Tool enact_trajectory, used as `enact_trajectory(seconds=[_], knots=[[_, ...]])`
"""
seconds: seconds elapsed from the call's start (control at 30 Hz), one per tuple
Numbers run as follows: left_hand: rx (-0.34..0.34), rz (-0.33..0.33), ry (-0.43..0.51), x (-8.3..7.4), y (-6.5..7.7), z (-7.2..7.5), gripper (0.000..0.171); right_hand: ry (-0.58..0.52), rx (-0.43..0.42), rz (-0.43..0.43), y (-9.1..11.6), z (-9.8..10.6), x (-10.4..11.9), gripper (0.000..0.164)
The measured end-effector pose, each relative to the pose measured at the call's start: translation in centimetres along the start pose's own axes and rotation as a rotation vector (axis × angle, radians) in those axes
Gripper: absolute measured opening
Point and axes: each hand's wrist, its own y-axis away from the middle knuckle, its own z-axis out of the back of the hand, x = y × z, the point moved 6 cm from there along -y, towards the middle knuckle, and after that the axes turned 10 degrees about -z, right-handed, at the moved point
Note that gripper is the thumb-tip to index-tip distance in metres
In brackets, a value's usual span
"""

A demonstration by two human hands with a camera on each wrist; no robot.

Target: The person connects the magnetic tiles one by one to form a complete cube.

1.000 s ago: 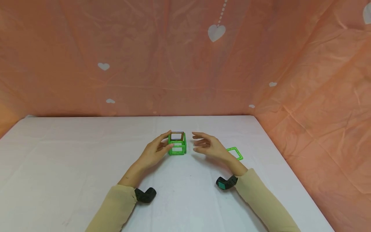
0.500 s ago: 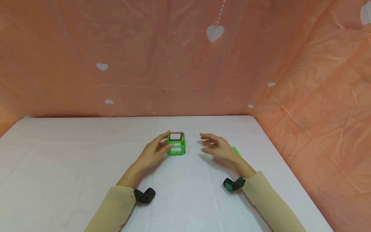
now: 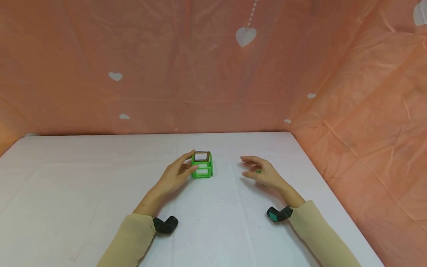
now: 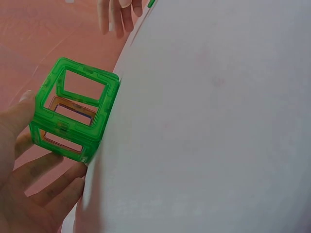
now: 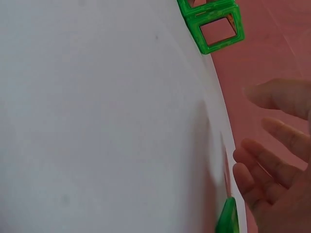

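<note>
A small box of see-through green magnetic tiles (image 4: pixel 63 126), with one brown-edged tile (image 3: pixel 209 156) on its upper side, stands on the white table. My left hand (image 3: pixel 175 176) holds it from the left, thumb on the near side and forefinger at the far top edge. To the right, my right hand (image 3: pixel 263 173) hovers over the table with fingers spread and slightly bent, holding nothing. A loose green square tile (image 5: pixel 227 218) lies below it. In the head view that tile is mostly hidden, showing only as a green bit between thumb and fingers.
The white-covered table (image 3: pixel 213 230) runs back to an orange curtain (image 3: pixel 166 74) with white hearts, which also hangs along the right side. Black wrist cameras (image 3: pixel 165 225) sit below both hands.
My right hand has moved away from the green box to the right, over the loose tile, which it now mostly covers in the head view. My left hand has kept its hold.
</note>
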Motion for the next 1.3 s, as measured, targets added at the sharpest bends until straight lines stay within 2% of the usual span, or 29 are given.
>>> enact_trajectory(seconds=[0.3, 0.7, 0.9, 1.0, 1.3], knots=[[-0.005, -0.01, 0.001, 0.0, 0.0, 0.0, 0.059, -0.005, -0.031, -0.104, 0.7, 1.1, -1.1, 0.05], [0.005, -0.005, -0.003, 0.1, 0.1, 0.0, 0.06, 0.04, -0.034, -0.092, 1.9, 2.6, -2.3, 0.052], [0.008, -0.005, -0.002, 0.1, 0.1, -0.1, 0.06, 0.071, 0.036, -0.143, 2.8, 3.0, -3.1, 0.07], [0.006, -0.002, -0.006, 0.2, 0.1, -0.1, 0.06, 0.089, 0.052, -0.15, 3.2, 3.2, -3.3, 0.074], [-0.003, 0.0, -0.011, 0.3, 0.0, -0.1, 0.06, 0.183, 0.032, -0.082, 3.8, 4.0, -3.4, 0.055]])
